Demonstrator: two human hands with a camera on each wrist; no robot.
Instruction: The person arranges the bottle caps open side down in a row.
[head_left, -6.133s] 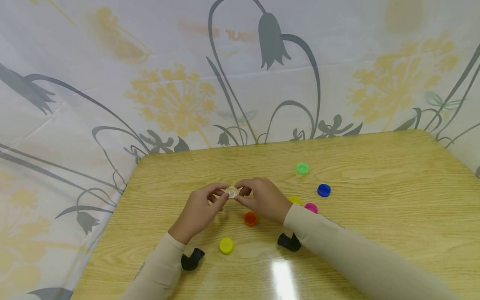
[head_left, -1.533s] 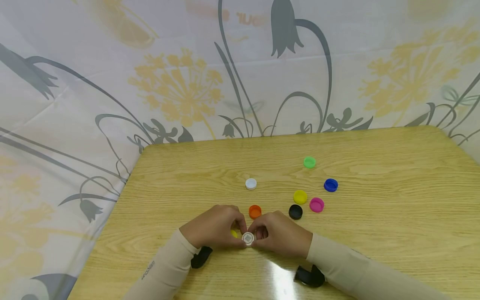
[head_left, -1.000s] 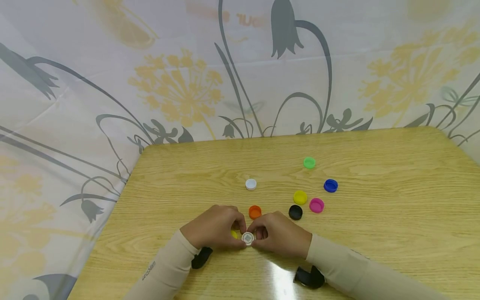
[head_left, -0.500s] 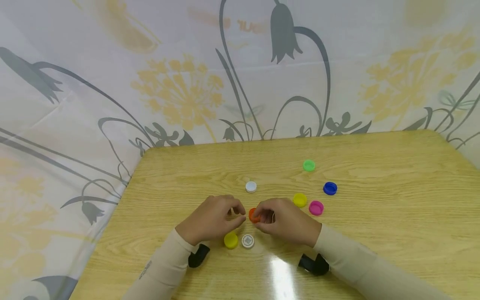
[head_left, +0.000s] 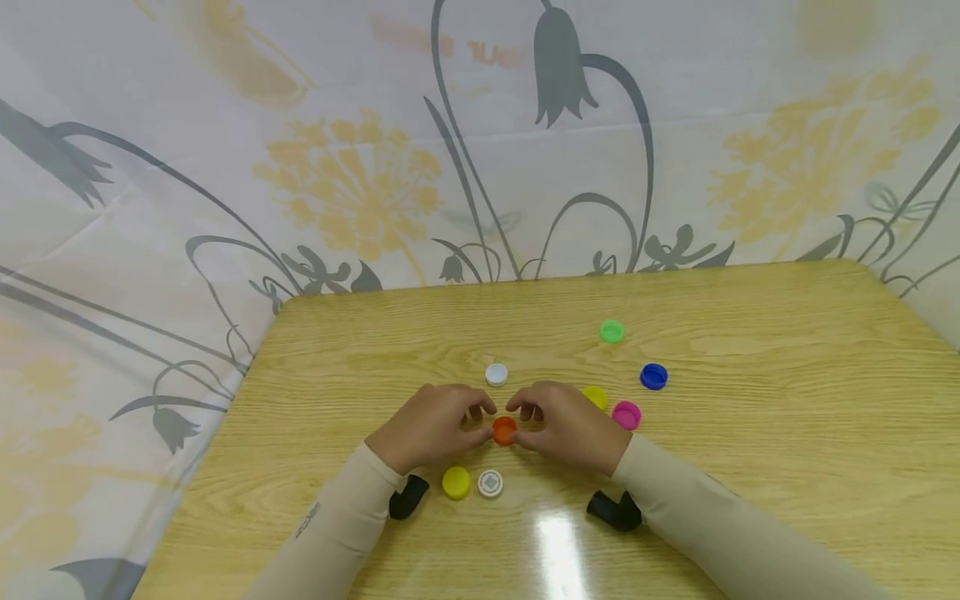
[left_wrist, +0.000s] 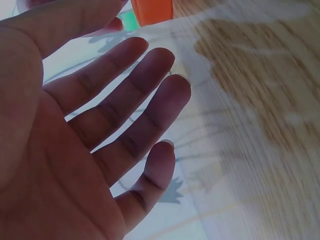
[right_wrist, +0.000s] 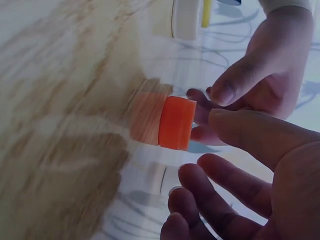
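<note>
An orange bottle cap lies on the table with its hollow side up, between my two hands. My left hand hovers at its left, fingers relaxed and apart. From the right comes my right hand, its thumb tip at the cap's rim and its fingers spread beyond. In the right wrist view the orange cap stands on the tabletop with no fingers closed round it. Nearer to me sit a white cap with a marked top and a yellow cap, side by side.
Farther back are a white cap, a green cap and a blue cap. A yellow cap and a pink cap lie by my right wrist. Black curved pieces show beside both forearms. A patterned cloth hangs behind.
Both hands have let go of the marked white cap beside the near yellow one and moved away to the orange cap. The right fingers, over the orange cap half a second ago, are now spread.
</note>
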